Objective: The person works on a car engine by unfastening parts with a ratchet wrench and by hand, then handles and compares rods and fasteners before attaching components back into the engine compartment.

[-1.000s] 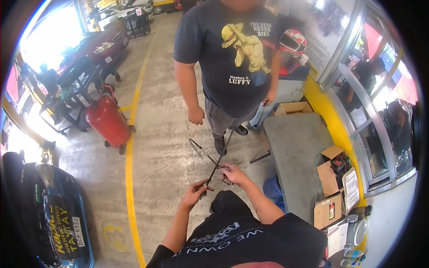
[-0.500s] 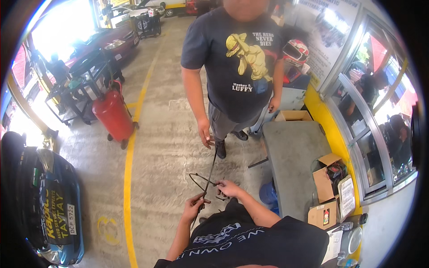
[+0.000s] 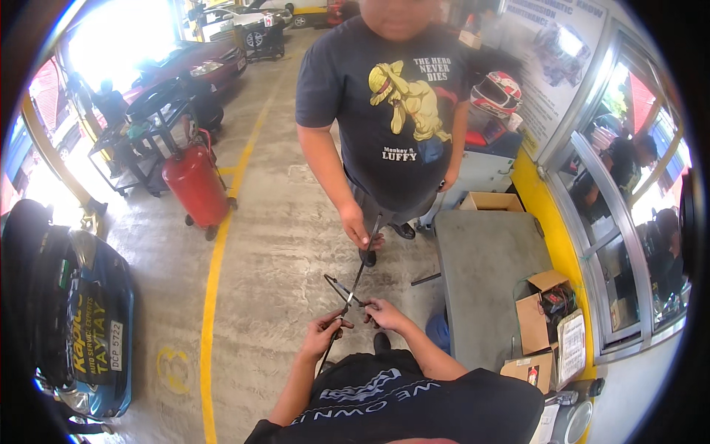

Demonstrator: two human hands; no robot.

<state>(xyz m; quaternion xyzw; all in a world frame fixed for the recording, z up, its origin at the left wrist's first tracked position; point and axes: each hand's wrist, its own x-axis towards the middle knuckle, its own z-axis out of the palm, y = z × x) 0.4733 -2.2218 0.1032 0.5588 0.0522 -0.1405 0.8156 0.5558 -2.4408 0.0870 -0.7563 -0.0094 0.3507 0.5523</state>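
Observation:
A long, thin dark strip (image 3: 362,271) runs up at a slant from my left hand (image 3: 322,333) to a facing person's hand (image 3: 358,226), with a bright glint partway along. My left fingers are closed around its lower part, and its end continues down past my hand. A thin dark cable-like piece (image 3: 336,286) bends to a point and crosses the strip. My right hand (image 3: 386,314) pinches this bent piece close to the crossing. Whether the two pieces are joined there is too small to tell.
The other person (image 3: 392,111) stands directly ahead. To my right is a grey table (image 3: 488,259) with open cardboard boxes (image 3: 534,322), and a blue container (image 3: 438,333) beside it. A red tank (image 3: 195,185) on wheels and a parked blue car (image 3: 103,318) are left.
The other person's hand has moved slightly right and now holds the strip's upper part. My hands have shifted a little, staying on the strip and the bent piece.

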